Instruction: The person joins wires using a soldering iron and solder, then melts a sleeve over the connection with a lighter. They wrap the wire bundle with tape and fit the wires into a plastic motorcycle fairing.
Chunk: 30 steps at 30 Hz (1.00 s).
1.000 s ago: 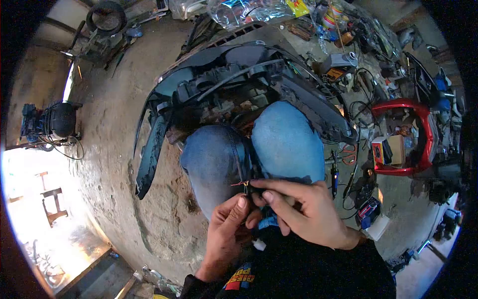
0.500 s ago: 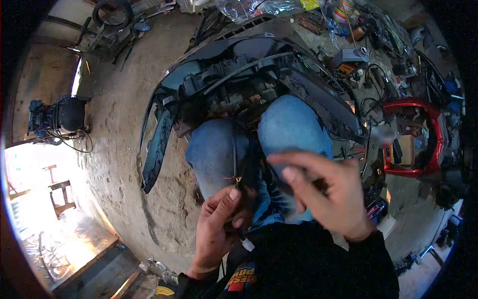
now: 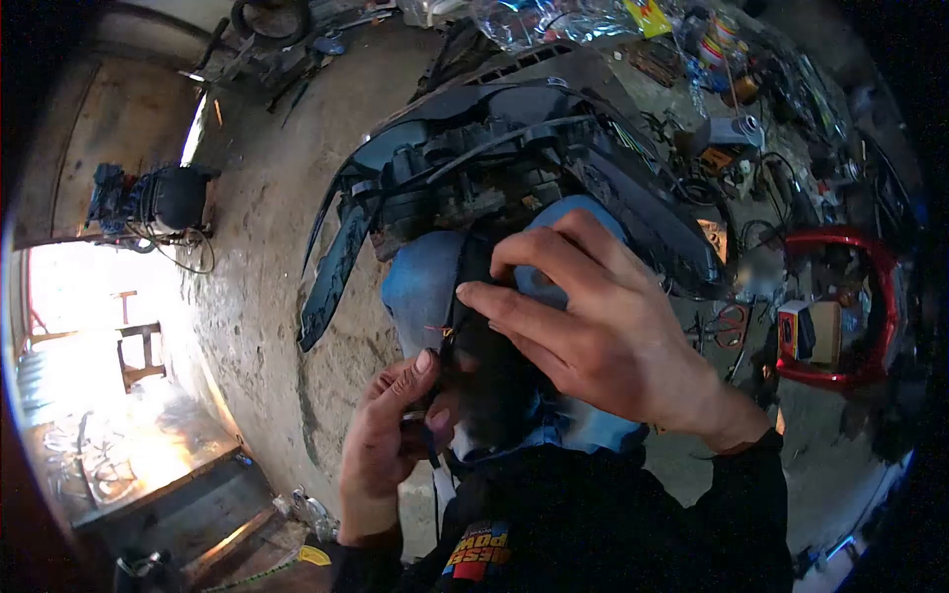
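Observation:
A thin dark sheathed cable runs down over the left knee, with small red and yellow wire ends bared near its lower part. My left hand is closed, pinching the cable between thumb and fingers just below those ends. A white plug connector hangs under that hand, partly hidden. Above it, my right hand is curled over the cable, thumb tip against it and index finger bent close by. The exact contact of these fingertips is partly hidden.
A large dark plastic vehicle fairing arches in front of the knees. To the right are a red plastic frame, a small box, a grey bottle and scattered tools. A black machine stands left, by a bright doorway.
My right hand has moved left and up from beside the cable to over it, its fingers curling in. My left hand keeps its pinch. The view has shifted slightly.

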### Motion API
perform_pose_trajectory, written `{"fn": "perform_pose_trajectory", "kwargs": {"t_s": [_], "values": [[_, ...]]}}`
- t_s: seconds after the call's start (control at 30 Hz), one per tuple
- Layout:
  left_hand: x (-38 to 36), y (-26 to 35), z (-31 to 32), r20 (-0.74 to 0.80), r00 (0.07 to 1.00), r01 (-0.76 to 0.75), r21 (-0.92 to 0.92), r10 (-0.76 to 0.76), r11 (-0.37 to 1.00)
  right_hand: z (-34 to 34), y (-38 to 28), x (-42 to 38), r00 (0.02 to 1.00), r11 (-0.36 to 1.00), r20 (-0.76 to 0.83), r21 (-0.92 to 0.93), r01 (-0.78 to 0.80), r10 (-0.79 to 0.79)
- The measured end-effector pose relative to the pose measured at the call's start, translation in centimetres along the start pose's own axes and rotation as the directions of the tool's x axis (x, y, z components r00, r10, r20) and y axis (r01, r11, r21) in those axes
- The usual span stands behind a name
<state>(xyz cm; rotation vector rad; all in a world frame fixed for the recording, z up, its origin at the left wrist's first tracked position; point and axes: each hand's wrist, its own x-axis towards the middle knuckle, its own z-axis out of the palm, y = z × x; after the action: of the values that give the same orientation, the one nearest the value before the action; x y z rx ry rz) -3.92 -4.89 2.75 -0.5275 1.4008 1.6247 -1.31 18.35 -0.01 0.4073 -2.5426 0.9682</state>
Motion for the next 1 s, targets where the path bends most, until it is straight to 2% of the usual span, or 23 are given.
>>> {"fn": "perform_pose_trajectory", "kwargs": {"t_s": [0.03,0.13,0.23,0.37,0.4,0.5,0.53,0.63,0.67,0.73,0.8,0.83,0.87,0.9,0.93,0.97,1.0], "values": [[-0.2,0.2,-0.2,-0.031,1.0,-0.001,0.072,0.003,0.997,-0.1,0.0,0.2,1.0,1.0,-0.003,-0.002,0.018,-0.018],[-1.0,1.7,-1.4,0.099,0.994,0.003,0.365,-0.042,0.931,-1.0,0.1,0.6,1.0,0.999,-0.001,0.026,0.031,-0.031],[-1.5,2.3,-2.7,0.079,0.996,-0.029,0.745,-0.044,0.666,-2.0,0.2,0.3,0.999,0.989,-0.04,0.145,-0.006,0.012],[-2.5,2.8,-4.1,0.066,0.997,-0.069,0.748,0.029,0.66,-3.8,0.1,-0.7,0.986,0.974,-0.14,0.22,-0.057,0.089],[-2.9,3.1,-4.1,0.023,0.999,-0.046,0.775,0.045,0.63,-4.7,-0.3,-1.1,0.978,0.973,-0.15,0.2,-0.116,0.147],[-3.2,3.9,-5.0,-0.001,0.998,-0.03,0.835,0.056,0.549,-7.1,-0.5,-2.2,0.961,0.995,-0.258,-0.012,-0.104,0.097],[-2.9,3.4,-6.2,0.098,0.988,-0.151,0.809,0.123,0.568,-8.5,-0.4,-2.6,0.981,0.987,-0.171,-0.109,-0.115,0.096],[-3.6,3.7,-6.1,0.142,0.973,-0.222,0.779,0.18,0.586,-9.5,0.6,-3.5,0.964,0.947,-0.053,-0.18,-0.266,0.261],[-4.0,4.2,-5.6,0.104,0.967,-0.212,0.835,0.232,0.509,-9.8,1.0,-3.9,0.944,0.928,0.005,-0.182,-0.325,0.331],[-5.1,5.3,-4.1,0.04,0.939,-0.167,0.922,0.341,0.351,-9.4,1.5,-4.7,0.904,0.904,0.05,-0.094,-0.418,0.424],[-5.8,5.9,-4.0,0.016,0.913,-0.159,0.934,0.408,0.32,-9.4,2.2,-5.2,0.884,0.885,0.106,0.055,-0.462,0.455],[-5.9,6.1,-4.1,0.003,0.898,-0.154,0.939,0.44,0.307,-8.9,3.1,-5.8,0.879,0.844,0.088,0.248,-0.476,0.47],[-5.9,6.0,-4.7,0.062,0.853,-0.225,0.94,0.519,0.256,-8.1,4.4,-6.6,0.871,0.771,0.075,0.432,-0.468,0.486],[-5.9,6.1,-4.9,0.051,0.845,-0.23,0.934,0.533,0.274,-7.8,4.9,-6.6,0.861,0.669,0.067,0.6,-0.439,0.505],[-5.9,6.2,-5.1,0.039,0.837,-0.234,0.927,0.546,0.292,-8.3,5.1,-5.9,0.795,0.592,0.093,0.616,-0.519,0.599],[-5.9,6.4,-5.3,0.027,0.829,-0.239,0.92,0.559,0.309,-8.3,5.5,-5.6,0.775,0.571,0.127,0.604,-0.556,0.62],[-5.4,6.0,-6.3,0.115,0.761,-0.326,0.919,0.638,0.223,-8.2,6.1,-5.4,0.753,0.551,0.158,0.59,-0.59,0.638]]}}
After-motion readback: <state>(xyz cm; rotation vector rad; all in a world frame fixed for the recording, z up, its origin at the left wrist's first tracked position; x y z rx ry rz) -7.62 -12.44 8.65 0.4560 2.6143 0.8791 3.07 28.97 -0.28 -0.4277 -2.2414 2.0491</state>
